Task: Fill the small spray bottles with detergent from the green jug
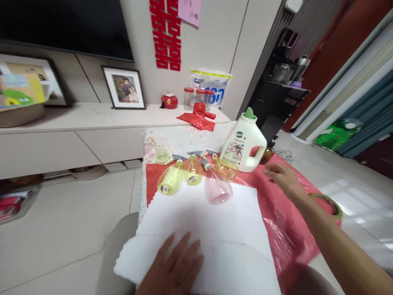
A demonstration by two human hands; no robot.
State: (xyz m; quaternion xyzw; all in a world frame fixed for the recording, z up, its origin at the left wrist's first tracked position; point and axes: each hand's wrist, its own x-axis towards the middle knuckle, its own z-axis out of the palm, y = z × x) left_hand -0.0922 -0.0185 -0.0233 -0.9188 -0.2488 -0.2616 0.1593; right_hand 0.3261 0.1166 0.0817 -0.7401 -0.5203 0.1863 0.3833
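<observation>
My left hand [175,266] lies flat with its fingers apart on a white sheet [233,229] with ragged edges. My right hand [281,177] is held over the red plastic cover [276,209], to the right of a cream detergent jug [241,145] with a green cap. Its fingers look loosely stretched and somewhat blurred, with nothing visible in them. Beyond the sheet lie a yellow bottle [170,180], an amber-yellow bottle [193,170], a pink bottle [217,186] and an orange-yellow bottle [227,169]. A brown bottle [267,155] stands behind the jug, partly hidden.
A clear cup-like cap [162,155] sits at the table's far left. A tape roll [327,205] lies at the right edge. Along the wall, a low cabinet [123,123] bears framed photos, a red pot [169,100], lidded jars [188,99] and a white bag [215,84].
</observation>
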